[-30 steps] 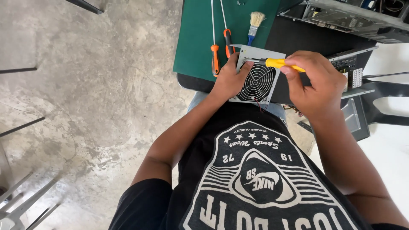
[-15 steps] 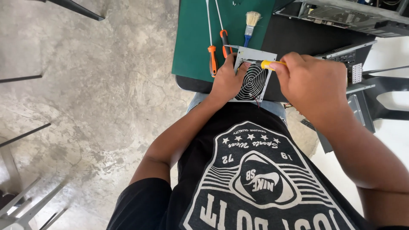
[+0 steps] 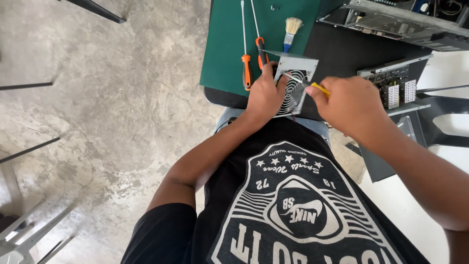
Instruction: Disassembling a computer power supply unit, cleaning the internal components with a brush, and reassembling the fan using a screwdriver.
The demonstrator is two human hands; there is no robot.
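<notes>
Your hands work a yellow-handled screwdriver [image 3: 318,89] against a grey metal fan box [image 3: 294,83] at the near edge of the green mat [image 3: 229,54].

Your right hand [image 3: 352,106] is clamped around the screwdriver's handle, its tip on the box's round grille. Your left hand [image 3: 264,94] is closed on the box's left side, holding it tilted over your lap. Just left of the box, two orange-handled screwdrivers [image 3: 246,68] lie on the mat; a small brush [image 3: 290,30] lies beyond it. Right of the box sits an opened computer case [image 3: 395,24].
</notes>
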